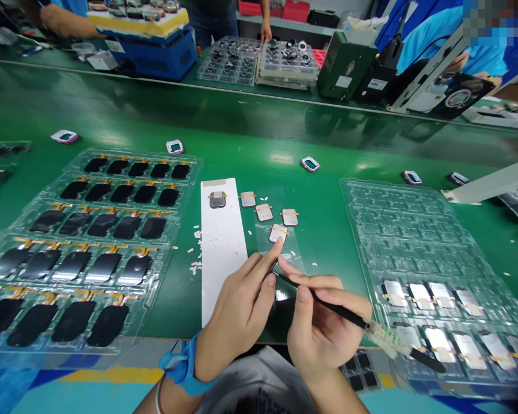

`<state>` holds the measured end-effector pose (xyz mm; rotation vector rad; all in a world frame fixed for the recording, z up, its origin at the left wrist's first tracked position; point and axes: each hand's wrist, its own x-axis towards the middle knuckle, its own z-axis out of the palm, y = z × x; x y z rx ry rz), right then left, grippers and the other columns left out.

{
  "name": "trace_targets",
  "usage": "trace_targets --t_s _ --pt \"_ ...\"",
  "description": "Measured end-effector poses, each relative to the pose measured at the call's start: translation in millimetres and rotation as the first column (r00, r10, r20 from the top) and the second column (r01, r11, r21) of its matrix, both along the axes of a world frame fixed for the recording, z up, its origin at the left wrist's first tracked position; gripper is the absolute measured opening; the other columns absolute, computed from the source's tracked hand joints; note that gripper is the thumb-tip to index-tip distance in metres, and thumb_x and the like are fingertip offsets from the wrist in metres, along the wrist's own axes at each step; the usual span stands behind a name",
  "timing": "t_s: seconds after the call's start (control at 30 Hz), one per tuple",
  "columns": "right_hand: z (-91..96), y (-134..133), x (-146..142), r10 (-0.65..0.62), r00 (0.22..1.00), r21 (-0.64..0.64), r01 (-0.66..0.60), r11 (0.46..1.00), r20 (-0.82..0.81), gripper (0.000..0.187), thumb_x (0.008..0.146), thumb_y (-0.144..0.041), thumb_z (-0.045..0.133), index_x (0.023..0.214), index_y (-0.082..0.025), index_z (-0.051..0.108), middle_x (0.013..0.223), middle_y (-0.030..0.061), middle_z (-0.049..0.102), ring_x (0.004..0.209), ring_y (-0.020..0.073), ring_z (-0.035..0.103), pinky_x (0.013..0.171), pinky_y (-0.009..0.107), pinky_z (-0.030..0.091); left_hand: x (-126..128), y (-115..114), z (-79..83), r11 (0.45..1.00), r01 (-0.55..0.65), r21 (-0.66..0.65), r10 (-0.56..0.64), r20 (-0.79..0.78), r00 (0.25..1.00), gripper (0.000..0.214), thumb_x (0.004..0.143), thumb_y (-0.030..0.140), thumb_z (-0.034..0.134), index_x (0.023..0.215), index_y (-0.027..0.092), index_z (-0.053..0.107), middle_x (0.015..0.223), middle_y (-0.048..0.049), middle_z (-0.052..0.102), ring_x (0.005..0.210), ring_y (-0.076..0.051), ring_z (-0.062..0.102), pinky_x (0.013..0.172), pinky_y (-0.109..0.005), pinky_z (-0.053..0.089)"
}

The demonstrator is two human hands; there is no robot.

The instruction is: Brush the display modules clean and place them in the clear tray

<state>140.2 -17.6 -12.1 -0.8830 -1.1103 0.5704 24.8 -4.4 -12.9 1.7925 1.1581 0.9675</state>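
Note:
My left hand [244, 299] is closed, thumb and fingers pinching a small dark-edged piece [273, 267] that they mostly cover. In my right hand [328, 322] are black tweezers [334, 308], their rear end wrapped in clear tape, with the tip touching or very near that piece. Just beyond my left index fingertip lies a small watch screen [278, 233], silver back up with an orange flex strip. Three similar screens [264, 213] lie close by. A darker one [217, 199] sits at the top of a white paper strip [220, 259] left of my hands.
To the left, a clear tray [155, 276] holds rows of black screens. The right tray [371, 230] has silver-backed screens in its near rows. White scraps [196, 267] litter the mat. Watch cases [310, 164] stand along the back, below a shelf with a blue box [155, 52]. Other people work beyond.

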Motion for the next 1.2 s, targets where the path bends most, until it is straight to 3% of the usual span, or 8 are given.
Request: trace_targets --t_s 0.2,0.57,1.2 --pt "-1.2 2.2 4.3 0.011 0.999 0.072 -0.014 0.997 0.043 0.029 0.089 0.003 0.054 0.105 -0.02 0.048 0.095 0.0041 0.068 0.095 0.0204 0.075 0.081 0.043 0.068 2.2 -0.3 1.9 0.999 -0.009 -0.036 0.009 0.018 1.0 0.05 0.105 0.023 0.032 0.154 0.032 0.032 0.1 -0.0042 0.058 0.084 -0.017 0.056 0.074 -0.029 0.045" --pt "-0.9 3.7 3.0 0.053 0.999 0.104 -0.054 0.993 0.01 0.034 0.087 0.009 0.051 0.106 -0.019 0.049 0.095 0.0039 0.068 0.094 0.0188 0.074 0.084 0.044 0.067 1.4 -1.6 -0.6 0.999 0.0 -0.039 0.001 0.035 0.999 0.05 0.105 0.025 0.032 0.155 0.033 0.029 0.1 -0.0039 0.057 0.083 -0.018 0.054 0.073 -0.031 0.044" --pt "1.8 4.5 4.2 0.044 0.999 0.072 -0.045 0.996 0.02 0.03 0.088 0.007 0.051 0.102 -0.019 0.049 0.091 0.0023 0.068 0.091 0.0168 0.074 0.083 0.041 0.067 0.7 -2.2 0.1 0.999 -0.011 -0.04 0.011 -0.023 1.0 0.05 0.106 0.027 0.03 0.156 0.033 0.027 0.095 -0.0031 0.055 0.081 -0.018 0.053 0.072 -0.033 0.045"
